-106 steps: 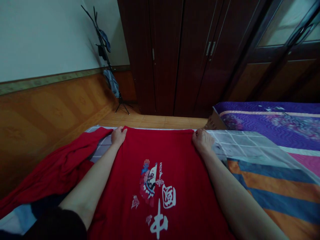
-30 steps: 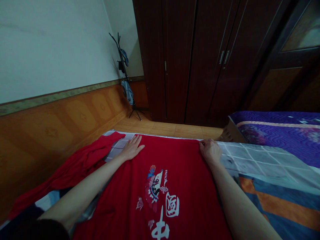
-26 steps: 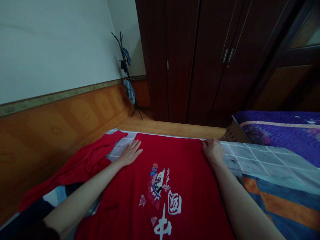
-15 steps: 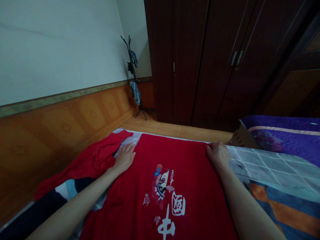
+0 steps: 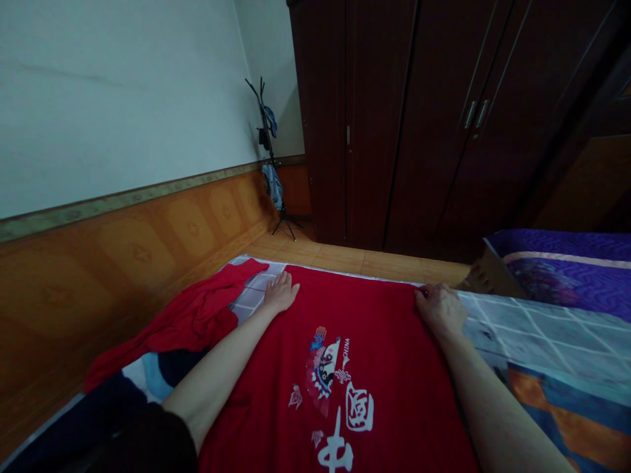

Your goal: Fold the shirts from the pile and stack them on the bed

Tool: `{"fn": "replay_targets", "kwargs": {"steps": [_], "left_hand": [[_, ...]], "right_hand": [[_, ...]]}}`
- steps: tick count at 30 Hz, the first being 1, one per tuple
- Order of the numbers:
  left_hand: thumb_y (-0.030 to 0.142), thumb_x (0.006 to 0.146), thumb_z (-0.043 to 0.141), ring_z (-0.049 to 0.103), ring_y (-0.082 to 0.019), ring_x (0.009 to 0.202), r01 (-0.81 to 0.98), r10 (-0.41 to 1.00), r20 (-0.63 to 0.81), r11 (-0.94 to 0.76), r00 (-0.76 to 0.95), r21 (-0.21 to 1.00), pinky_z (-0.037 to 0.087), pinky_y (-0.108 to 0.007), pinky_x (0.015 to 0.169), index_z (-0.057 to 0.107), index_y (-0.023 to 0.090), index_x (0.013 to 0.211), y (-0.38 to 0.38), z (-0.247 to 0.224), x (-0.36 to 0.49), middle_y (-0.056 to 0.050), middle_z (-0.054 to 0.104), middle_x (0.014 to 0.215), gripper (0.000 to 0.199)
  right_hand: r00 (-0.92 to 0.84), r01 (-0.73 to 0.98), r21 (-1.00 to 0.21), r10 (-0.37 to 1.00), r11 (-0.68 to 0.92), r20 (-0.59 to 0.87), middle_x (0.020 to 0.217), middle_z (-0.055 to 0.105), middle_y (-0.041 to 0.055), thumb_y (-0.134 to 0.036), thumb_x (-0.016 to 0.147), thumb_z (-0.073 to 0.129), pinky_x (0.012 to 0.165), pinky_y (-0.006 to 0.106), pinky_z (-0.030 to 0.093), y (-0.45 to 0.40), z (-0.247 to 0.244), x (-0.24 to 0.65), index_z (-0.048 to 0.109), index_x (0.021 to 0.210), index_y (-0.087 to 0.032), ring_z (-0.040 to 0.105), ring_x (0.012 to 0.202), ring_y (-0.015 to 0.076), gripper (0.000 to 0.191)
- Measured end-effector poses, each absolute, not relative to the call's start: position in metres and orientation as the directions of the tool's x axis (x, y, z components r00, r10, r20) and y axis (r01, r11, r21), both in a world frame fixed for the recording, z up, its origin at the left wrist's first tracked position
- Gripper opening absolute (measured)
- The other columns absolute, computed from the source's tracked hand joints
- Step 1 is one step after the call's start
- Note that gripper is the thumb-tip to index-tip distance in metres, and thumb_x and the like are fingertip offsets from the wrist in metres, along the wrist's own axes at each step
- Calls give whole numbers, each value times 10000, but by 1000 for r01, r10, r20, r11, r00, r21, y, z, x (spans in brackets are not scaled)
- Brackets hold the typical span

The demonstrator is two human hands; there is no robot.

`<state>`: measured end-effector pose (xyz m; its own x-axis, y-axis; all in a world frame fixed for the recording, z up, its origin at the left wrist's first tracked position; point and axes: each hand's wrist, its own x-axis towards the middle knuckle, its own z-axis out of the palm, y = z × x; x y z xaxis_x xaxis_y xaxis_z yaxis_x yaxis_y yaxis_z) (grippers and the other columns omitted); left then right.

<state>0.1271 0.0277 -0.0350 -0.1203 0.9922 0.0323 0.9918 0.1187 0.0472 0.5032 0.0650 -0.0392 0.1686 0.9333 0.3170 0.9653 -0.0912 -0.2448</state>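
Observation:
A red shirt [image 5: 335, 348] lies spread flat on the bed, printed with a fan-and-opera-mask design, the word CHINA and large white Chinese characters. My left hand [image 5: 280, 293] rests flat and open on the cloth, just below the far hem. My right hand [image 5: 440, 310] sits at the far right corner of the shirt, its fingers curled on the hem. A bunched red sleeve [image 5: 187, 322] lies to the left of my left forearm, partly over a dark cloth.
Under the shirt is a grey-checked and orange-blue quilt [image 5: 552, 348]. Purple bedding [image 5: 557, 276] lies at the right, with a brown object [image 5: 495, 276] beside it. Beyond the bed's far edge are a tiled floor strip, a dark wardrobe [image 5: 394, 131] and a coat stand [image 5: 270, 157].
My left hand has slid up the shirt toward the far hem and to the right. My right hand stays on the corner. The whole view has drifted slightly.

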Motion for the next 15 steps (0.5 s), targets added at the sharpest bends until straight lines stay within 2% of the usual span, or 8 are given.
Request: {"fn": "replay_targets", "kwargs": {"steps": [3, 6, 8, 11, 15], "left_hand": [[516, 942, 220, 216, -270, 1400, 991, 992, 34, 124, -126, 41, 219, -460, 1105, 276, 90, 1444, 34, -34, 129, -159, 249, 1510, 661], [476, 958, 175, 220, -307, 1393, 989, 988, 52, 147, -148, 31, 221, -517, 1086, 286, 49, 1433, 26, -34, 134, -203, 255, 1496, 648], [479, 961, 179, 207, -291, 1400, 995, 993, 58, 98, -99, 27, 207, -490, 1102, 290, 56, 1435, 13, -36, 137, -188, 257, 1500, 645], [553, 940, 241, 175, -224, 1414, 999, 998, 47, -43, 41, 25, 177, -387, 1134, 289, 139, 1452, -11, -43, 137, -94, 231, 1526, 660], [549, 945, 232, 166, -247, 1414, 998, 996, 69, -65, 63, 20, 162, -428, 1136, 270, 93, 1454, -28, -54, 127, -129, 203, 1527, 685]], "right_hand": [[159, 966, -244, 934, -81, 321, 956, 611, 136, -356, 888, 460, 743, 331, 433, 64, -39, 503, 711, 986, -168, 569, 959, 272, 328], [161, 965, -247, 932, -81, 324, 966, 610, 133, -352, 889, 461, 729, 327, 432, 62, -38, 503, 708, 990, -170, 572, 947, 267, 324], [168, 965, -249, 930, -87, 328, 976, 609, 132, -355, 892, 457, 719, 325, 431, 61, -37, 503, 707, 986, -176, 571, 949, 268, 321], [178, 964, -247, 928, -98, 327, 987, 608, 130, -360, 898, 449, 716, 318, 429, 61, -37, 502, 704, 981, -181, 569, 959, 263, 322], [180, 967, -231, 934, -110, 307, 1003, 610, 131, -349, 910, 428, 728, 309, 428, 59, -37, 499, 697, 995, -175, 564, 978, 253, 331]]}}
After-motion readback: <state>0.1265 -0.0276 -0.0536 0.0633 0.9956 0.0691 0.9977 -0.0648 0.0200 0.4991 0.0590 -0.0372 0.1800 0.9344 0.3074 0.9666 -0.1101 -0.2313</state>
